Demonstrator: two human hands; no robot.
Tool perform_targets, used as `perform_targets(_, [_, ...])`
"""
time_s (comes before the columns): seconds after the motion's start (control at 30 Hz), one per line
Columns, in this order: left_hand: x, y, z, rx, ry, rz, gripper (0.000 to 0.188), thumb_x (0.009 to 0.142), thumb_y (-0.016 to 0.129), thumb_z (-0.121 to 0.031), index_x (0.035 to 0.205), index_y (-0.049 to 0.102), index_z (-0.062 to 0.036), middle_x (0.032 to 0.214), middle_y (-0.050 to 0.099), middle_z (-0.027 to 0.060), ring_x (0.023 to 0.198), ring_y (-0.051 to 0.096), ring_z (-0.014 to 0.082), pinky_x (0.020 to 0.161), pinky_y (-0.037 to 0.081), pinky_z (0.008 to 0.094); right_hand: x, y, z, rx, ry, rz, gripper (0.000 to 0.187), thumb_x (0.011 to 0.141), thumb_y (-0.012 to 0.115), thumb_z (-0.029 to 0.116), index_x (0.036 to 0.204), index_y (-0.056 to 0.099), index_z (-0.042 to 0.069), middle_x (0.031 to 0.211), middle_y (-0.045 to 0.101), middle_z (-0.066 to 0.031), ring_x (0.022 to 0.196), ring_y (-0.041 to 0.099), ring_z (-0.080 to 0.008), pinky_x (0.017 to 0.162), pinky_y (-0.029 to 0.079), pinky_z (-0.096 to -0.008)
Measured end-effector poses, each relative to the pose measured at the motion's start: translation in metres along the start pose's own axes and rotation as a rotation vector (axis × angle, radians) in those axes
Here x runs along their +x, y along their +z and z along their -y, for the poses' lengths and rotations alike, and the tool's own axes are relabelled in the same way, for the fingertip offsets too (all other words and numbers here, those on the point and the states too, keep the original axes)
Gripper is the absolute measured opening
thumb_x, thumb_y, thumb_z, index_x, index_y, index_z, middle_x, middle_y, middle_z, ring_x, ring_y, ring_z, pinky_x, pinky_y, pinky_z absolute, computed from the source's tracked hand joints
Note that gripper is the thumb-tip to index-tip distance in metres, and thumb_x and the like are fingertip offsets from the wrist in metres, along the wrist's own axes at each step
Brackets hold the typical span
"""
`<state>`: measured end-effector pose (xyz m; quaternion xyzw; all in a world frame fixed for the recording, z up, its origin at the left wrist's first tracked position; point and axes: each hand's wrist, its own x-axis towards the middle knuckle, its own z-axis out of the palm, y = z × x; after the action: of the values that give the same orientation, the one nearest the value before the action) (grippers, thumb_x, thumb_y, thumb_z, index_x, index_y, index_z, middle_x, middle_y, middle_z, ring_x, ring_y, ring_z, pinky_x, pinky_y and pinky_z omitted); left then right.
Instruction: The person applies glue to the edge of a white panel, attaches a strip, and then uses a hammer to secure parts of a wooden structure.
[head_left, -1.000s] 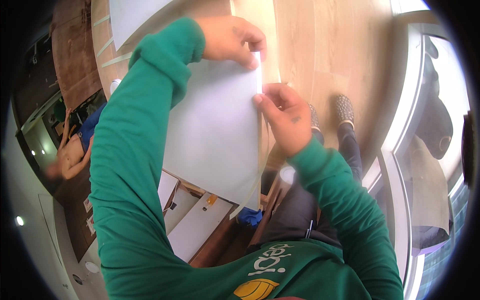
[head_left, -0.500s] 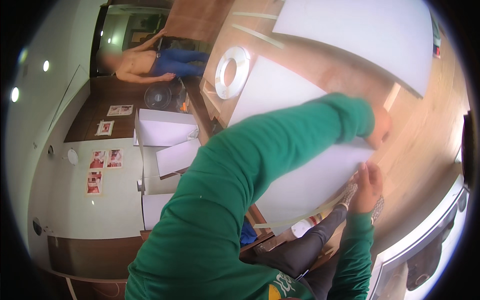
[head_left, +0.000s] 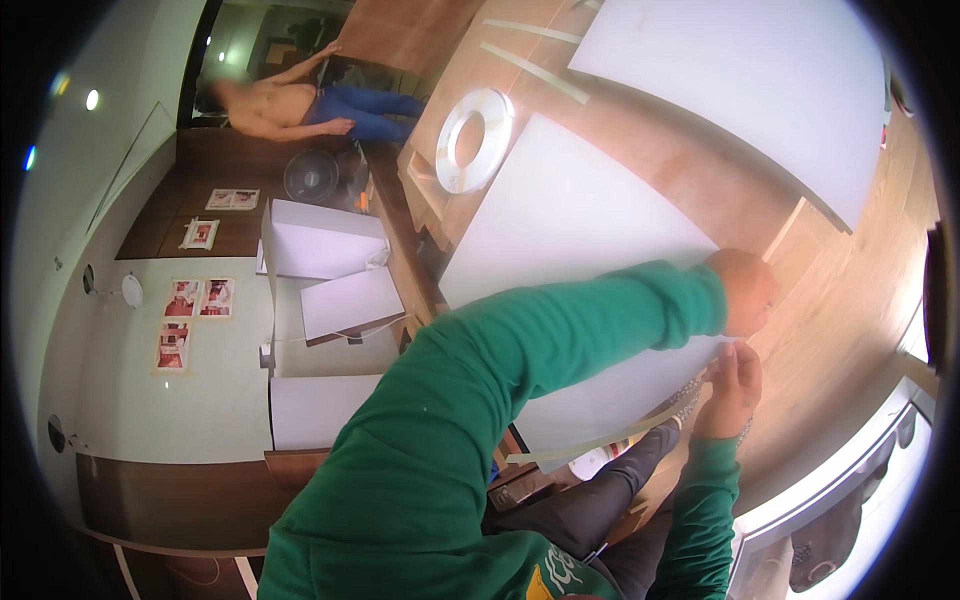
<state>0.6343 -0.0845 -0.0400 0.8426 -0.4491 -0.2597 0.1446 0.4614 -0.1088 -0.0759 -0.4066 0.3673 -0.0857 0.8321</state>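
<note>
Head view: your left hand (head_left: 742, 292) curves at the edge of the smooth white panel (head_left: 580, 200), which lies partly beneath your rumpled green sleeve (head_left: 470, 380); its hidden fingers leave its grip untold. Your right hand (head_left: 735, 390) holds thumb and fingers close together near the thin, pale, curving strip (head_left: 605, 440); whether they pinch it is unclear. Beyond lies a flat, white ring-shaped roll (head_left: 500, 135).

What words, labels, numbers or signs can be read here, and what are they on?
Green sweatshirt: white lettering on the chest, partly folded away; I won't copy it out.
Wall sheets: red-toned pictures; any wording is too small to read.
White container: markings too small to read.
No other text is legible.
</note>
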Motion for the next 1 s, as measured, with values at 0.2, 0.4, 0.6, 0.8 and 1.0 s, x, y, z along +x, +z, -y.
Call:
perform_targets(0.2, [0.002, 0.002, 0.006, -0.056, 0.098, -0.069, 0.016, 0.078, 0.064, -0.021, 0.071, 0.064, -0.0072, 0.082, 0.066, 0.0103, 0.08, 0.064, 0.0357, 0.071, 0.052, 0.0495, 0.001, -0.001, 0.0, 0.011, 0.007, 0.005, 0.025, 0.099, 0.067, 0.02, 0.11, 0.063, -0.002, 0.084, 0.06, -0.0009, 0.072, 0.051, -0.0078, 0.065, 0.043, -0.0233])
perform_targets(0.4, [-0.002, 0.005, 0.011, -0.064, 0.144, -0.091, 0.016, 0.078, 0.064, -0.021, 0.07, 0.063, -0.0074, 0.081, 0.065, 0.0099, 0.08, 0.064, 0.0355, 0.072, 0.051, 0.0492, -0.001, 0.001, -0.003, 0.007, 0.004, 0.005, 0.024, 0.099, 0.067, 0.02, 0.11, 0.064, -0.001, 0.084, 0.06, -0.0005, 0.071, 0.051, -0.0079, 0.065, 0.043, -0.0234])
perform_targets(0.6, [-0.004, 0.005, 0.008, -0.099, 0.156, -0.109, 0.015, 0.079, 0.066, -0.02, 0.071, 0.063, -0.0071, 0.082, 0.065, 0.0102, 0.084, 0.064, 0.0357, 0.075, 0.051, 0.049, -0.001, -0.001, -0.002, -0.022, -0.003, 0.001, 0.025, 0.099, 0.067, 0.021, 0.109, 0.065, -0.001, 0.085, 0.06, 0.0001, 0.072, 0.051, -0.0073, 0.066, 0.042, -0.0225])
perform_targets(0.8, [-0.016, 0.011, 0.008, -0.083, 0.177, -0.183, 0.014, 0.081, 0.068, -0.018, 0.091, 0.067, -0.0072, 0.1, 0.066, 0.0112, 0.097, 0.062, 0.0346, 0.085, 0.05, 0.0455, -0.004, -0.002, 0.0, -0.022, -0.003, 0.007, 0.025, 0.099, 0.067, 0.021, 0.11, 0.065, -0.001, 0.087, 0.061, 0.0002, 0.073, 0.05, -0.0071, 0.066, 0.042, -0.0219])
perform_targets(1.0, [-0.072, 0.025, -0.003, -0.137, 0.174, -0.47, 0.027, 0.081, 0.072, -0.013, 0.107, 0.068, -0.0076, 0.124, 0.062, 0.0098, 0.109, 0.057, 0.0314, 0.097, 0.045, 0.0433, -0.003, -0.005, -0.004, -0.03, -0.012, -0.006, 0.026, 0.1, 0.066, 0.021, 0.112, 0.065, -0.002, 0.091, 0.063, -0.0013, 0.073, 0.051, -0.0071, 0.067, 0.043, -0.0219])
